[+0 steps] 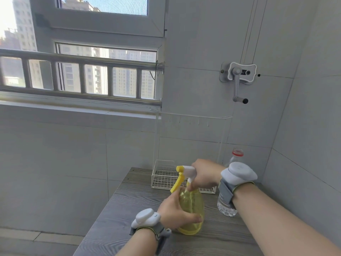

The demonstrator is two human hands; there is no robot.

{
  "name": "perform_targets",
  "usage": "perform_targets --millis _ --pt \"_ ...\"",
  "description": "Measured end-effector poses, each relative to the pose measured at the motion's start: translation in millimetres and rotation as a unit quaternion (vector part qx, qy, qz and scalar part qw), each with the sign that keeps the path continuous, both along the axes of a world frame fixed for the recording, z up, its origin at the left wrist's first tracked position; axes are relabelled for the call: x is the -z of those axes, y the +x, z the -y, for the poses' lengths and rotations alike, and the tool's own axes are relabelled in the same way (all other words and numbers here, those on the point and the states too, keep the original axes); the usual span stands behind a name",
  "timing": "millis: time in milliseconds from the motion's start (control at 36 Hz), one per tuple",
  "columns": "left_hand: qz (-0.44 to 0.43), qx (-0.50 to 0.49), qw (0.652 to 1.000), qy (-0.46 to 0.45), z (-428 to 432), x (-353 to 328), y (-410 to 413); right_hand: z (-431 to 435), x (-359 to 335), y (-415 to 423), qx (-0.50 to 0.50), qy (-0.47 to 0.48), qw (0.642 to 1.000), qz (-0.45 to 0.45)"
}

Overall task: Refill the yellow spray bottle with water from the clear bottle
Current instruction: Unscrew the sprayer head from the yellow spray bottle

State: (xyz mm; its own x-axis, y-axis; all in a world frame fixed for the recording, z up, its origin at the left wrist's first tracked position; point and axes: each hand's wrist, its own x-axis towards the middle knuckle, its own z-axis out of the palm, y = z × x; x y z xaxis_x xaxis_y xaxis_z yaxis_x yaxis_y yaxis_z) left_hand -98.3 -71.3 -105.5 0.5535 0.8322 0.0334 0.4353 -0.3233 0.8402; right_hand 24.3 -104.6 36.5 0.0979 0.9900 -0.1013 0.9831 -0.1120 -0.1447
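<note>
The yellow spray bottle (192,206) stands upright on the grey wood-grain table (129,218). My left hand (175,211) wraps around its translucent yellow body from the left. My right hand (204,172) grips the white and yellow spray head (185,172) at the neck. The clear bottle (226,207) with a red collar at its open mouth stands to the right, mostly hidden behind my right wrist and its white wrist device.
A white wire basket (166,177) sits at the back of the table behind the spray bottle, with a thin wire rack above it. Tiled walls close in behind and on the right. A crank handle (238,82) is mounted on the wall. The table's left edge drops off.
</note>
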Motion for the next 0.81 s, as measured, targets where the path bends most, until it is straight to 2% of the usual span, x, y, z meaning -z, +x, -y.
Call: perform_targets --millis 167,250,417,694,806 --pt "0.007 -0.010 1.000 0.001 -1 4 1 0 -5 2 -0.040 -0.028 0.998 -0.032" --pt "0.010 -0.012 1.000 -0.002 -4 8 2 1 -11 1 -0.046 -0.005 0.998 -0.034" --pt "-0.001 -0.006 1.000 0.003 -3 4 1 0 -12 -4 -0.038 0.029 0.998 0.028" --pt "0.021 -0.001 1.000 -0.006 -3 6 0 -1 -7 -7 -0.078 0.020 0.997 0.015" --pt "0.023 -0.003 1.000 0.003 -3 6 0 1 -3 -4 -0.041 0.045 0.998 0.035"
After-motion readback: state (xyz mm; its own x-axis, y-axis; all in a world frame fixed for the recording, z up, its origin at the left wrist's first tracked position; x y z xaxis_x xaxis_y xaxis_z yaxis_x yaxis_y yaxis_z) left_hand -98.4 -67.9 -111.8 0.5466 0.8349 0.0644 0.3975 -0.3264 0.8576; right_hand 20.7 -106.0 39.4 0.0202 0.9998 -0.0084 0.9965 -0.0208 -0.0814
